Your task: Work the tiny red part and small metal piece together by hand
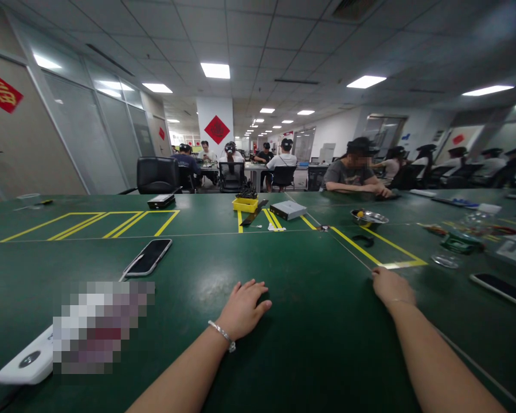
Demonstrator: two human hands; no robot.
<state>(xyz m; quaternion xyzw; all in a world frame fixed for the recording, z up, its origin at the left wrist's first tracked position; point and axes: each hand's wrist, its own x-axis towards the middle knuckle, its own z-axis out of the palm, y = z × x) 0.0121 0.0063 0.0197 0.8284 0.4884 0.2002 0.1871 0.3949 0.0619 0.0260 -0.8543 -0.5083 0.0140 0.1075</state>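
Note:
My left hand, with a bracelet on its wrist, lies palm down on the green table, holding nothing. Its nearest object is a black smartphone, up and to the left. My right hand rests its fingertips on the tabletop, also empty, just below the corner of a yellow taped rectangle. A second smartphone lies to its right. At the lower left sits a white device, partly hidden by a pixelated patch.
A yellow basket, a silver box and a metal bowl stand farther along the table. A person in a grey T-shirt sits across it, forearms on the edge. Several more people work at tables behind.

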